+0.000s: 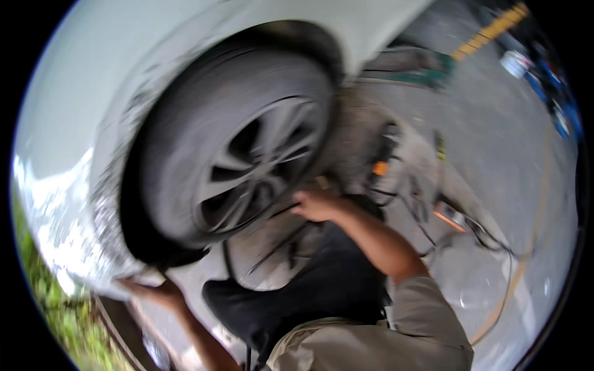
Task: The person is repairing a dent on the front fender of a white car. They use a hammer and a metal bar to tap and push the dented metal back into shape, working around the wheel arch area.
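Note:
A silver-white car body [93,80] fills the upper left, with a scuffed, dark-speckled edge around its wheel arch. Inside the arch sits a grey tyre [170,154] on a multi-spoke alloy wheel [263,164]. My left hand [154,292], fingers stretched out, touches the bodywork's lower edge beneath the arch; its fingertips are partly hidden there. Close to the tyre's lower right side, my right hand [314,205] is closed on a thin dark strip [283,211] that points toward the tyre. Motion blur hides the strip's exact kind.
A corded tool with an orange part [379,168] lies right of the wheel. Farther right is an orange-and-grey tool [450,216] with a dark cable. A green jack-like device with a yellow bar [489,32] stands at the upper right. Grass [74,334] borders the lower left.

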Demonstrator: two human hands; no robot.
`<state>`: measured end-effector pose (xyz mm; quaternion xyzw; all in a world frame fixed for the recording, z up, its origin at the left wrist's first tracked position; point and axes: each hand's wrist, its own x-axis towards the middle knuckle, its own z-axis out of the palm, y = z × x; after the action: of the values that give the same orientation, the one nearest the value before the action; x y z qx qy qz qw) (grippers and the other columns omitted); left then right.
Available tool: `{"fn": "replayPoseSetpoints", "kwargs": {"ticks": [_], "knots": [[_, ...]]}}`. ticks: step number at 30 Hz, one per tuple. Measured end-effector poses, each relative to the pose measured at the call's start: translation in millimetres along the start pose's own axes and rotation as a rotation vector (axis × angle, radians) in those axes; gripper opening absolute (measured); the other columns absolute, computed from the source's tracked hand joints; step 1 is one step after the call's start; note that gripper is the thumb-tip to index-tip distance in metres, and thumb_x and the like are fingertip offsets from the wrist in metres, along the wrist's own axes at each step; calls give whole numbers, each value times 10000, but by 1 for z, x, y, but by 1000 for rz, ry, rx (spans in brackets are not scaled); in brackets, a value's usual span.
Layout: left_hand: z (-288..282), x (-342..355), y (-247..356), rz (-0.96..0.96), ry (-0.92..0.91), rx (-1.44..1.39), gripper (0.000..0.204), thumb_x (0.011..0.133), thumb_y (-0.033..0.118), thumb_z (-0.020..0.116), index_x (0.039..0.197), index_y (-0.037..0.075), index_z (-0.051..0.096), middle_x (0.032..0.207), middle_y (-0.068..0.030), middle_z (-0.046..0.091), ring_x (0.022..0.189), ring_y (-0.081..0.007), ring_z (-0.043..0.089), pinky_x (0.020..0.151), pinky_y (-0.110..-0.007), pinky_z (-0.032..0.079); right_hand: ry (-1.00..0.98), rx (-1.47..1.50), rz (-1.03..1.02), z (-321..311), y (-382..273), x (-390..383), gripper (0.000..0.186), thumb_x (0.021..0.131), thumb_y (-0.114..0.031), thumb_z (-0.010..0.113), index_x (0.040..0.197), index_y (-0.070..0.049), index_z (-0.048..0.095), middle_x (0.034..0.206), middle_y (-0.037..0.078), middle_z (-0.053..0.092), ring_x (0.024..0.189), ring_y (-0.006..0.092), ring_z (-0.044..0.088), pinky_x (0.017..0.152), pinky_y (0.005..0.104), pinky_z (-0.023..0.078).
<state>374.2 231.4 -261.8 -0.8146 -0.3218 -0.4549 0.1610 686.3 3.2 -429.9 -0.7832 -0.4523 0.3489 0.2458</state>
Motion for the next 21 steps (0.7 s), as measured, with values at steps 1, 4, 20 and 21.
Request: {"fn": "replayPoseSetpoints", "kwargs": {"ticks": [1, 4, 20, 21], "knots": [[5, 4, 0, 105, 81, 0, 887, 861, 271, 687, 1449, -81, 123, 1484, -310, 184, 1361, -439, 246, 1099, -503, 258, -11, -20, 29, -9, -12, -8, 367, 890, -378, 592, 1041, -43, 588, 974, 190, 630, 942, 351, 618, 790, 450, 482], [13, 10, 16, 127, 94, 224, 924, 868, 373, 658, 1443, -106, 115, 1449, -361, 196, 1317, -487, 271, 1050, -549, 286, 75, 1, 7, -13, -17, -38, 373, 890, -391, 585, 1042, -50, 576, 967, 189, 632, 935, 362, 618, 780, 457, 485], [73, 22, -13, 105, 317, 231, 914, 847, 614, 509, 1474, 51, 156, 1492, -293, 150, 1361, -319, 258, 1041, -514, 275, 193, 108, 49, -11, -2, -58, 390, 858, -337, 639, 997, 23, 588, 943, 197, 658, 922, 376, 638, 758, 456, 519], [73, 22, -11, 113, 311, 238, 908, 847, 602, 510, 1470, 42, 161, 1491, -296, 149, 1362, -325, 252, 1045, -516, 266, 188, 112, 53, -14, 0, -58, 393, 856, -341, 641, 993, 23, 590, 945, 195, 659, 922, 375, 639, 760, 454, 520]]}}
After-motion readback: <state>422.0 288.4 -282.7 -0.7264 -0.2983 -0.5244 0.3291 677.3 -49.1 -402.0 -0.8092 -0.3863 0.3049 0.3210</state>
